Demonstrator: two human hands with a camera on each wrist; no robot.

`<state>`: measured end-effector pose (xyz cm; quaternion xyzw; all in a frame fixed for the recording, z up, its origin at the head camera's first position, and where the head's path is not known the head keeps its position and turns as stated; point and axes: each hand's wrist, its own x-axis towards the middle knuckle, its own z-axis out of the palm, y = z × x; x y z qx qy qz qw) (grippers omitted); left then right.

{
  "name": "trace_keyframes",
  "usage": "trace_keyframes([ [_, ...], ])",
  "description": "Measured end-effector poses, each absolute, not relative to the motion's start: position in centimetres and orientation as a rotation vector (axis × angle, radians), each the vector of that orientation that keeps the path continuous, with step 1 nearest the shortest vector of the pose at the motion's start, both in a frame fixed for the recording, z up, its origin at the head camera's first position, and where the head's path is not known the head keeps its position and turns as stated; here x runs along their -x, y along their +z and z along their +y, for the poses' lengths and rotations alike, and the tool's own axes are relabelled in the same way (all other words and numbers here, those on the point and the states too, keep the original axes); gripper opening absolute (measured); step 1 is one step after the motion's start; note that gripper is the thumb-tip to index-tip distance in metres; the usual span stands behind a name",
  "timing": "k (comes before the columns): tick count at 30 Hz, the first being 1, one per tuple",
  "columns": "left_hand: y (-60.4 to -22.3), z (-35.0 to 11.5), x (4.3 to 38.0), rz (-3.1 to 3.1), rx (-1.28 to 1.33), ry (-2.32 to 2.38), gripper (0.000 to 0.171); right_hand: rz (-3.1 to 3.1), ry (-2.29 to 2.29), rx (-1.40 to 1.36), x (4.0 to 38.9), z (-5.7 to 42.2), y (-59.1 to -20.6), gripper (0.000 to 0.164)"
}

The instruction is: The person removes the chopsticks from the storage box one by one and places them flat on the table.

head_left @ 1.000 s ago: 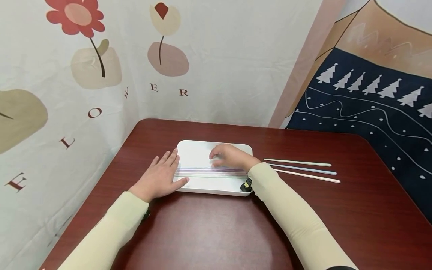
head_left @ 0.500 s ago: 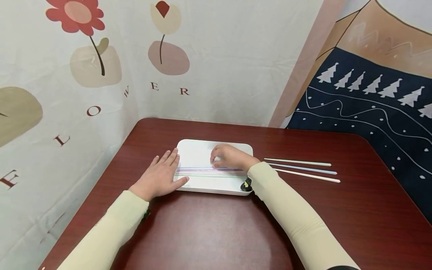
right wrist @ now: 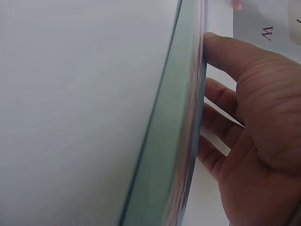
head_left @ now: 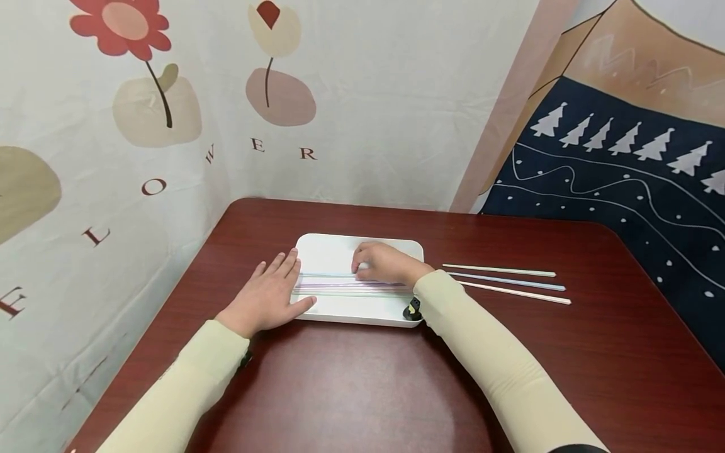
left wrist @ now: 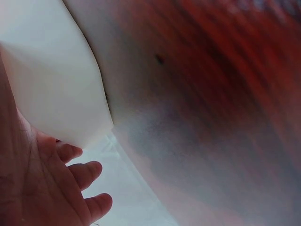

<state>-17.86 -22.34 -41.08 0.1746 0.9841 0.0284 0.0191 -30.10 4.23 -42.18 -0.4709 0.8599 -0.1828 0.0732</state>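
Observation:
A white rectangular tray (head_left: 328, 253) rests on the table, with several thin pastel strips (head_left: 334, 289) lying lengthwise across it. My left hand (head_left: 263, 299) lies flat at the tray's left edge, fingers straight and thumb over the near part. Above the tray, my right hand (head_left: 386, 262) pinches a light-blue strip (head_left: 325, 274), the farthest of the row. In the right wrist view, the thumb meets this strip beside a broad pale-green strip (right wrist: 164, 122) and some pink ones. Part of the row is hidden under the right hand.
To the right of the tray lie three separate strips on the dark red table (head_left: 340, 390): a green one (head_left: 498, 270), a blue one (head_left: 510, 281) and a cream one (head_left: 515, 292). A small black device (head_left: 412, 309) sits at my right wrist. Printed cloth hangs behind.
The light-blue strip has shifted slightly away from the rest of the row, with my right fingers now closer together on it. My left hand has stayed in place.

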Motion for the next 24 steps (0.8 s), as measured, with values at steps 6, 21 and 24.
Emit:
trace_keyframes([
  [6,-41.11,-22.38,17.83,3.06,-0.539,0.086,0.091,2.592,-0.549,1.409,30.16,4.14,-42.28,0.009],
  [21,-41.17,-22.27,17.84,3.061,-0.539,0.091,0.09,2.613,-0.582,1.387,29.82,3.94,-42.18,0.007],
  [24,-41.15,-22.27,17.86,3.065,-0.545,0.088,0.09,2.61,-0.601,1.382,29.79,3.92,-42.14,0.007],
])
